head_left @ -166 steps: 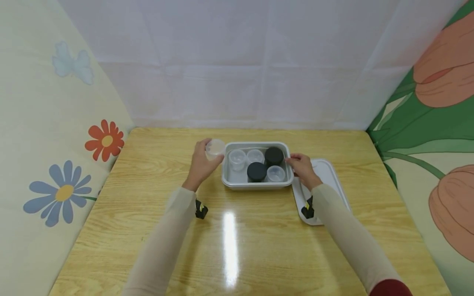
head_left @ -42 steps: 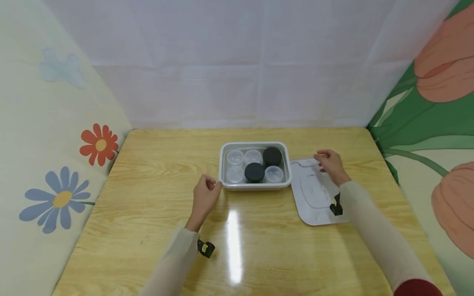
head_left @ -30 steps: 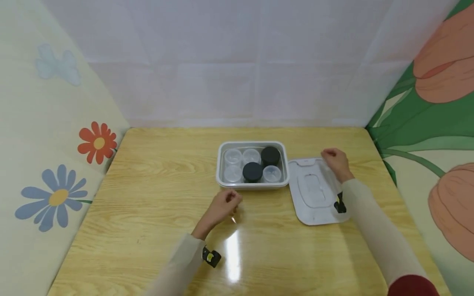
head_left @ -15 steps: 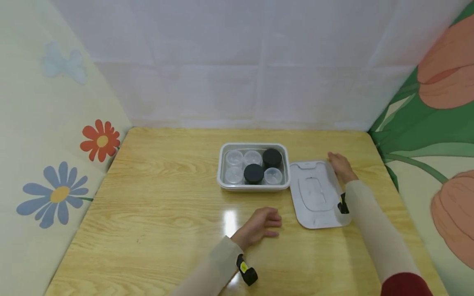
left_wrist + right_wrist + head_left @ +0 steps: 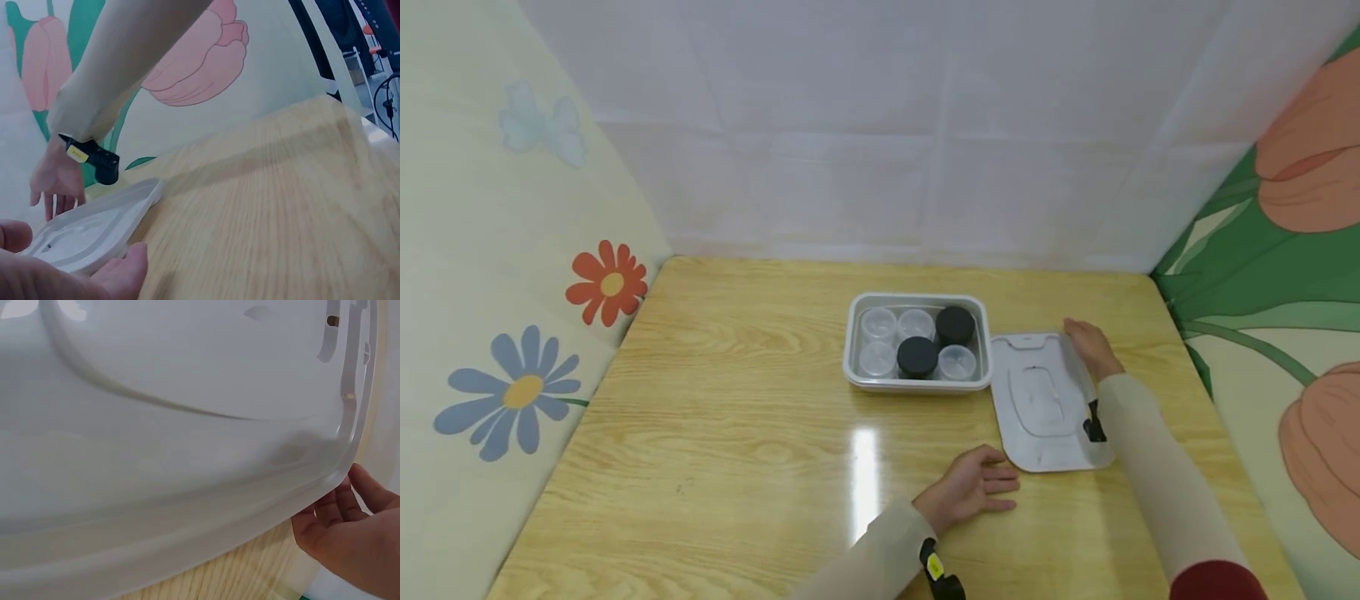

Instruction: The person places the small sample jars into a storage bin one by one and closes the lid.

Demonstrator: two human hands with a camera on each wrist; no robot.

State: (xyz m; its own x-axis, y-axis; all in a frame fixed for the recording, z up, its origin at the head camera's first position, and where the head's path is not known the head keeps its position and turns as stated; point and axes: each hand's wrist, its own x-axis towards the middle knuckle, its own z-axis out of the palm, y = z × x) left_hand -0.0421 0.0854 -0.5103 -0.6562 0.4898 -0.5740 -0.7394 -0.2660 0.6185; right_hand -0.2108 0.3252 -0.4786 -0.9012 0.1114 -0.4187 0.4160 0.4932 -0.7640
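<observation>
In the head view, a white rectangular lid (image 5: 1037, 400) lies on the table with its inner side up. My right hand (image 5: 1093, 348) is at its far right corner. The right wrist view shows fingertips (image 5: 344, 497) against the lid's rim. In the left wrist view these fingers point down beside the lid. My left hand (image 5: 973, 485), fingers spread and holding nothing, is near the lid's front left corner. Left of the lid stands a white container (image 5: 917, 386) with clear plastic cups (image 5: 877, 360) and two black-lidded jars (image 5: 917, 357) in two rows.
The wooden table (image 5: 737, 400) has a white cloth (image 5: 880, 150) behind it. Flower-printed panels stand along its left and right sides. Each wrist wears a small black camera (image 5: 1093, 422).
My left hand put a clear cup into the container, then moved rightward and nearer, its fingers spreading. My right hand left the container's rim and moved right to the lid's edge.
</observation>
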